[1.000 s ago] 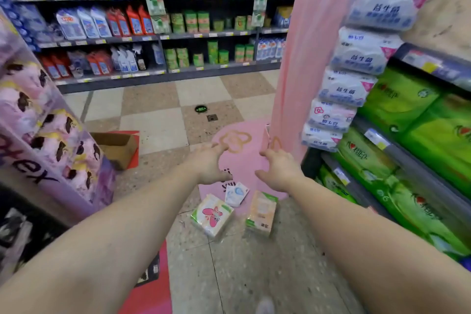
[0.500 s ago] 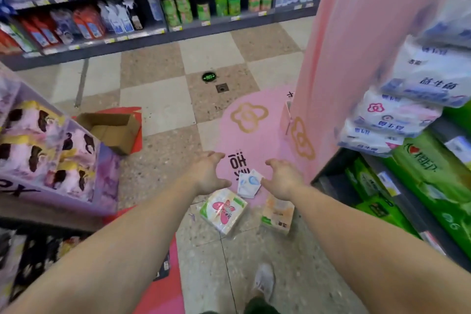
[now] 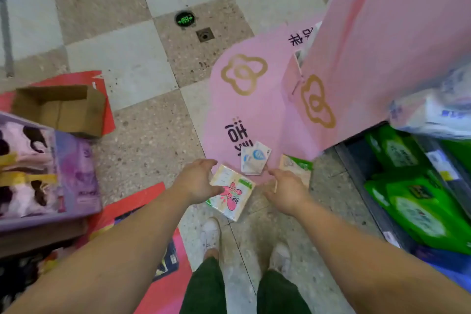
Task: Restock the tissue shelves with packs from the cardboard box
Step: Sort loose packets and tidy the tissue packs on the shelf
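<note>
Three tissue packs lie on the floor in front of my feet. A cream pack with a pink flower [image 3: 233, 192] is nearest. A white and blue pack [image 3: 254, 158] sits just beyond it, and a cream and green pack [image 3: 297, 163] lies to the right. My left hand [image 3: 197, 181] hovers at the left edge of the flower pack, fingers spread and holding nothing. My right hand [image 3: 286, 190] hangs over the cream and green pack, fingers relaxed and empty. An open cardboard box [image 3: 61, 109] stands on the floor at the left; its inside looks empty.
A pink display pillar [image 3: 382, 46] rises at the right on a pink floor sticker [image 3: 254, 115]. Green packs [image 3: 418, 201] fill low shelves on the right, with white packs [image 3: 438, 115] above. A purple display of pink packs [image 3: 46, 168] stands at the left.
My view has tilted downward and closer to the floor. Both hands have dropped toward the three packs, the left one arriving at the flower pack's edge.
</note>
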`<state>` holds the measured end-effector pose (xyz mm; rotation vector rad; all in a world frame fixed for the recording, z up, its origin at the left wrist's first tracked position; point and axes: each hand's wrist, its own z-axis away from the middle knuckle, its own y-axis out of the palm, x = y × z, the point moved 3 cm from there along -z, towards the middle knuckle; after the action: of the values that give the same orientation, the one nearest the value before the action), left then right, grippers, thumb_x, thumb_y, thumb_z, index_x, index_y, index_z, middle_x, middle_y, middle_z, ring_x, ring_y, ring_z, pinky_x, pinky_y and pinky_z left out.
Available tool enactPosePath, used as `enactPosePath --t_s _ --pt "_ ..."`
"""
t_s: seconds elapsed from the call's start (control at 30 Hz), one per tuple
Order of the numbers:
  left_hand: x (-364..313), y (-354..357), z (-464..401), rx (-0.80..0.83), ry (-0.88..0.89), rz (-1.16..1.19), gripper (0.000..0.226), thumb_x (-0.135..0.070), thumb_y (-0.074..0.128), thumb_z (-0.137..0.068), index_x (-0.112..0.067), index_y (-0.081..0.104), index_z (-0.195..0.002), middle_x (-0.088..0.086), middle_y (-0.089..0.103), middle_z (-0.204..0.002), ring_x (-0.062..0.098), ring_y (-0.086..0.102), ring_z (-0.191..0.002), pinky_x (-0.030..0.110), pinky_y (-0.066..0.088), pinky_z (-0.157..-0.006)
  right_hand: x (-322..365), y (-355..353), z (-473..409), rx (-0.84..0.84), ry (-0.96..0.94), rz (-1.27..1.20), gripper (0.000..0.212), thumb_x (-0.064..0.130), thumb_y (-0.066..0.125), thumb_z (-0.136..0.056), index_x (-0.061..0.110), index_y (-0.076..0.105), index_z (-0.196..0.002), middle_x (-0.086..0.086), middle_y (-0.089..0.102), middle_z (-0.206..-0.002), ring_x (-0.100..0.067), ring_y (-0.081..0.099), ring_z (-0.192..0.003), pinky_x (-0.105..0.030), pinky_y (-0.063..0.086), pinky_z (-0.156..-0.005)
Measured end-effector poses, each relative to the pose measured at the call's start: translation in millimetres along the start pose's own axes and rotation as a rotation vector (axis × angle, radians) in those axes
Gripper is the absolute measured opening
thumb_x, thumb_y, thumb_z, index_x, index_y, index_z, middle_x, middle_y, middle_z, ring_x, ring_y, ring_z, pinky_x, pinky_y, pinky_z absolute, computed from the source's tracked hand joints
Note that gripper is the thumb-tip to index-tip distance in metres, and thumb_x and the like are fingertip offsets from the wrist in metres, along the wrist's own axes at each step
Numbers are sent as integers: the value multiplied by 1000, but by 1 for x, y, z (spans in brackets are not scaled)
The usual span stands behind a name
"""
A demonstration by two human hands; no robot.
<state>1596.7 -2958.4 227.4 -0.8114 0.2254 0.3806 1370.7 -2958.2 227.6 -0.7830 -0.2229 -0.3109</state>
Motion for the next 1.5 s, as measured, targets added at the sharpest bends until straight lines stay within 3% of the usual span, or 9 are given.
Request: enactPosePath --t_s 0.2,0.4,0.6,0.77,0.93,1.03,1.17,1.37,1.5 --pt "89 88 -105 98 -116 61 81 -40 72 -80 -20 32 -147 8 40 -148 25 41 -132 32 35 -105 -18 105 -100 54 86 -175 50 25 58 -90 22 44 -137 -9 50 -136 -30 51 -121 -31 41 -93" --pt "160 216 -225 60 -180 62 86 -37 75 -76 -21 30 -148 9 41 -146 29 39 -132 37 35 -104 -72 239 -233 105 179 -270 82 24 68 -85 21 21 -151 -11 46 -140 -30 40 -132 -38 37 -106" --pt "218 321 -308 59 -333 352 108 -28 83 -73 -18 11 -154 7 29 -156 24 33 -140 36 32 -111 -130 345 -314 115 410 -511 105 27 78 -78 25 5 -153 -10 47 -141 -32 47 -125 -38 41 -102" --pt "220 357 -325 128 -400 672 95 -17 88 -65 -18 33 -142 0 56 -131 17 54 -116 36 49 -97 -130 387 -318 375 485 -899 47 6 75 -79 19 49 -116 2 64 -103 -10 62 -83 -19 45 -55" --pt "207 330 -300 174 -394 718 89 -11 86 -67 -22 37 -140 -2 60 -123 17 60 -109 33 52 -87 -124 360 -296 379 451 -1056 59 -1 74 -79 18 40 -123 9 58 -94 1 51 -73 -16 42 -46" --pt "182 297 -271 161 -350 726 88 -10 85 -68 -23 37 -140 -5 60 -117 14 61 -104 27 52 -79 -119 320 -272 297 471 -1046 80 13 85 -68 16 36 -132 3 61 -110 -14 59 -94 -22 45 -66" --pt "141 242 -232 95 -294 799 90 -14 86 -67 -25 35 -140 -1 59 -122 18 62 -106 34 55 -85 -112 255 -233 150 462 -1059 114 50 93 -40 25 34 -135 0 57 -129 -28 57 -114 -50 47 -93" --pt "55 127 -162 69 -162 827 69 -13 79 -76 -37 40 -127 -13 58 -106 8 62 -91 18 55 -67 -85 130 -144 -23 469 -1206 63 35 82 -73 25 39 -118 2 61 -114 -26 63 -100 -55 53 -85" --pt "-12 37 -116 133 13 743 73 -15 77 -79 -38 37 -136 -2 62 -108 10 62 -87 20 52 -65 -72 36 -78 -157 415 -1222 46 29 74 -82 20 40 -112 2 60 -104 -19 63 -89 -37 54 -67"
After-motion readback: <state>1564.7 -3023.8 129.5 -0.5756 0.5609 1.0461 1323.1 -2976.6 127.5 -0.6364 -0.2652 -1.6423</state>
